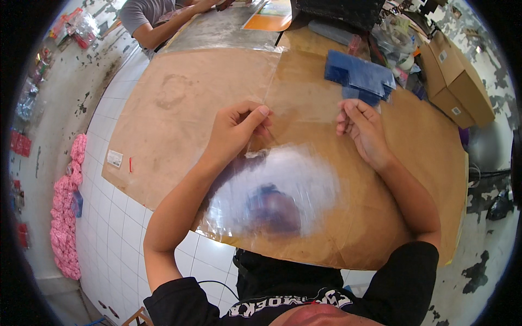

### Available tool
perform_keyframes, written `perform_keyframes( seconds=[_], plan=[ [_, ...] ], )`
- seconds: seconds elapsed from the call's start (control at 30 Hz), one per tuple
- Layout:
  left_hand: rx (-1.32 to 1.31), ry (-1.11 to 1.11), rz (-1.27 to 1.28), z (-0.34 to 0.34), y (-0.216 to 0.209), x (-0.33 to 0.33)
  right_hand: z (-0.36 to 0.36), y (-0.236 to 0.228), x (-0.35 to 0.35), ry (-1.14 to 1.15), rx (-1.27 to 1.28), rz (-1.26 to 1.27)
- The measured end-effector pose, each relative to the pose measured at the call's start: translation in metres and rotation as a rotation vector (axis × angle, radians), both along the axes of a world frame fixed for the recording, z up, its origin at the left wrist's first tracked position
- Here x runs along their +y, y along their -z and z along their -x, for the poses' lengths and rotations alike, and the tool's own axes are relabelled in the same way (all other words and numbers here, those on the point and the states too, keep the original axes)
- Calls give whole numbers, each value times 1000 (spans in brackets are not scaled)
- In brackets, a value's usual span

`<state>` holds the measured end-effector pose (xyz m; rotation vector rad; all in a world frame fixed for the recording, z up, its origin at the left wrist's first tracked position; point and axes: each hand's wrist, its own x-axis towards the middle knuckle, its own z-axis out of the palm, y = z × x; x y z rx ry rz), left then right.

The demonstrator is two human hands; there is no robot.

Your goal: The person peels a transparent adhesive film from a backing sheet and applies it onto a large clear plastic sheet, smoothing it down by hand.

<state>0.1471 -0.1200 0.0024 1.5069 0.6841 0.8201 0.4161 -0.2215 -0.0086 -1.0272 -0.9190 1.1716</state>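
Observation:
My left hand point(244, 126) is above the middle of the table, thumb pressed to the curled fingers. Some sheer clear film seems to show just under its fingertips, but what it pinches is too faint to name. To the right, my right hand point(361, 130) is also closed, thumb against bent fingers; whatever is in it cannot be made out. Between my forearms lies a heap of clear plastic bags point(321, 185), partly blurred, with a dark bluish patch in its middle. Just beyond my right hand sits a pile of flat blue packets point(361, 76).
Brown sheeting covers the table point(201, 92). A cardboard box point(457, 81) and clear plastic clutter point(394, 38) stand at the far right. Another person's arm point(168, 27) reaches in at the far left, near an orange sheet point(270, 22). Pink bundles point(65, 223) hang at left.

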Motion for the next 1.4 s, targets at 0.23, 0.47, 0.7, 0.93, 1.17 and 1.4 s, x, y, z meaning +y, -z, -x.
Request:
perform_keyframes(
  seconds=[0.23,0.47,0.7,0.93,1.17,1.4],
  plan=[
    [-15,-21,27,-1,-1,-1,-1,1,1,-3,16,-2],
    [-29,-20,11,-1,0,0,-2,1,1,1,20,16],
    [-27,-7,-9,0,-1,1,0,-1,1,-8,15,-4],
    [-28,-1,-13,-1,1,2,-3,2,1,-12,22,-4],
    [-28,3,-16,0,1,2,-1,0,0,-7,22,9],
    [-26,13,-8,0,1,3,-2,1,1,-16,29,0]
  ],
)
